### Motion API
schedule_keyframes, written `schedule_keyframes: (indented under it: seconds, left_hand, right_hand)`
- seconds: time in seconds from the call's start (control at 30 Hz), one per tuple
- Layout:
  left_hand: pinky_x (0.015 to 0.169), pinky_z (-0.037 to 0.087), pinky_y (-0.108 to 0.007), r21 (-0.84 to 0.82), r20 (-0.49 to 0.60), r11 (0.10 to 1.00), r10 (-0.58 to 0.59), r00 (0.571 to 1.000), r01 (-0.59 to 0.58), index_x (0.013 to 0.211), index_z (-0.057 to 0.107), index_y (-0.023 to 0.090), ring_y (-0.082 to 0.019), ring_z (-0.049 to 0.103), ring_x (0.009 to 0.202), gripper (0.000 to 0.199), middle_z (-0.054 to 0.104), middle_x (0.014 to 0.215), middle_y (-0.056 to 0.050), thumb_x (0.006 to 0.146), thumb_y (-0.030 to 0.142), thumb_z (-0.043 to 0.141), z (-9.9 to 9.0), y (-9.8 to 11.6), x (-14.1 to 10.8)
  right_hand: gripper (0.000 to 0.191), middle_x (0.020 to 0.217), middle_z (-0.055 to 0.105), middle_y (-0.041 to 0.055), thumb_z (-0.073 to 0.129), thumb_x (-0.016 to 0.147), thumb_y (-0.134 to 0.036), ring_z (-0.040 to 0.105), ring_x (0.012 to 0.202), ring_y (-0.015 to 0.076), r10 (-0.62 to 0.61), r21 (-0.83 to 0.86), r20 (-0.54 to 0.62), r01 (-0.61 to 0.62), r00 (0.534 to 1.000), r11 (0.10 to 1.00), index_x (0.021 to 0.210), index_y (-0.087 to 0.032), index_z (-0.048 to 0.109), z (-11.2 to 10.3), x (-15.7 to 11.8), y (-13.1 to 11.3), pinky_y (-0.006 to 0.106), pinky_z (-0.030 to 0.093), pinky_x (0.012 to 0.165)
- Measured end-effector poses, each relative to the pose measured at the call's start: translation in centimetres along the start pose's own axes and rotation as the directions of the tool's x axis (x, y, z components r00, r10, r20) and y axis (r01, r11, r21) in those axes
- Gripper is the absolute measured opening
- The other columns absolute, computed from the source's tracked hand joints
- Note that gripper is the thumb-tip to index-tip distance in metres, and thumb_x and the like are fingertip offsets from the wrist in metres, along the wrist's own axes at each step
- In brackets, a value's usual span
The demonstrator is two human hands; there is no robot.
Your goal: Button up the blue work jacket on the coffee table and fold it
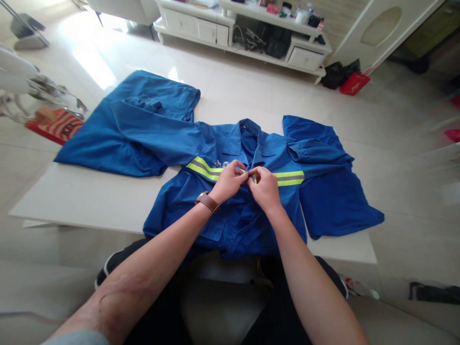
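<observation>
A blue work jacket (165, 139) with a yellow and grey reflective chest stripe lies spread on a white table, collar away from me. My left hand (233, 182), a brown-strapped watch on its wrist, pinches the front edge of the jacket at the stripe. Right beside it, my right hand (264, 188) grips the opposite front edge, fingertips almost touching those of the left. Whatever small fastener may be between the fingertips is hidden. Under the left sleeve lies one folded blue garment (143, 86), and another blue garment (334, 206) lies under the right sleeve.
The white table (82, 201) shows bare at its front left. Beyond it stands a low white cabinet (196, 28) with items on top. A red bag (354, 84) sits on the floor at the back right. A red striped paper bag (57, 125) is at the left.
</observation>
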State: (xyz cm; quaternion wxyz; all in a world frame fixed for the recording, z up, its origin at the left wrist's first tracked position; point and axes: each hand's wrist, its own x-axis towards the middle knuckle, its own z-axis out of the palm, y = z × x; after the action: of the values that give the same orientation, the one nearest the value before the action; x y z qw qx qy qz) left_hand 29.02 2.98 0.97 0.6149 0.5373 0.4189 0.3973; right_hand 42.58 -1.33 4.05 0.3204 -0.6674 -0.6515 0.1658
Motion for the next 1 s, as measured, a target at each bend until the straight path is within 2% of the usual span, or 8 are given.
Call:
schedule_keyframes:
  seconds: [0.2, 0.43, 0.7, 0.87, 1.0]
  left_hand:
    - [0.060, 0.049, -0.023, -0.055, -0.027, 0.998, -0.044, 0.999, 0.043, 0.097, 0.053, 0.022, -0.011, 0.061, 0.058, 0.024, 0.065, 0.065, 0.006, 0.079, 0.013, 0.064, 0.2, 0.6, -0.4]
    - [0.061, 0.047, -0.021, -0.152, -0.060, 0.985, -0.091, 0.994, 0.081, 0.091, 0.051, 0.021, -0.009, 0.059, 0.057, 0.023, 0.063, 0.063, 0.007, 0.075, 0.014, 0.066, 0.4, 0.7, -0.2]
    - [0.057, 0.041, -0.018, -0.155, -0.048, 0.988, -0.017, 0.999, 0.010, 0.088, 0.047, 0.022, -0.007, 0.054, 0.054, 0.023, 0.060, 0.062, 0.008, 0.077, 0.012, 0.064, 0.7, 1.2, 0.1]
    - [0.054, 0.038, -0.017, -0.135, -0.038, 0.991, 0.008, 0.999, -0.013, 0.086, 0.046, 0.022, -0.006, 0.052, 0.052, 0.025, 0.058, 0.062, 0.009, 0.075, 0.011, 0.066, 0.7, 1.1, 0.0]
    - [0.056, 0.041, -0.018, -0.135, -0.038, 0.991, -0.020, 0.999, 0.015, 0.089, 0.048, 0.022, -0.007, 0.053, 0.053, 0.026, 0.060, 0.062, 0.009, 0.075, 0.012, 0.067, 0.6, 1.0, -0.1]
  right_hand:
    - [0.018, 0.098, 0.068, 0.0078, 0.053, 0.084, -0.014, 0.062, 0.089, 0.0242, -0.028, -0.111, 0.030, 0.032, 0.999, 0.993, 0.095, -0.021, 0.066, 0.1, -0.3, -0.5, 0.034, 0.047, 0.081]
    - [0.019, 0.101, 0.064, 0.0086, 0.050, 0.087, -0.013, 0.062, 0.099, 0.0261, -0.054, -0.097, 0.019, 0.055, 0.998, 0.994, 0.098, -0.022, 0.063, 0.0, -0.5, -0.9, 0.036, 0.049, 0.087]
    - [0.020, 0.106, 0.059, 0.0107, 0.049, 0.091, -0.016, 0.061, 0.100, 0.0265, -0.026, -0.105, -0.115, 0.013, 0.993, 0.994, 0.102, -0.020, 0.066, -0.3, -0.8, -1.6, 0.036, 0.050, 0.088]
    - [0.018, 0.105, 0.060, 0.0118, 0.049, 0.089, -0.015, 0.061, 0.097, 0.0272, 0.002, -0.118, -0.092, -0.013, 0.996, 0.993, 0.100, -0.018, 0.064, -0.3, -0.6, -1.4, 0.038, 0.049, 0.087]
    - [0.013, 0.100, 0.061, 0.0091, 0.052, 0.085, -0.016, 0.061, 0.096, 0.0256, -0.019, -0.057, -0.073, 0.015, 0.997, 0.998, 0.092, -0.021, 0.063, -0.4, -0.2, -0.6, 0.037, 0.049, 0.088]
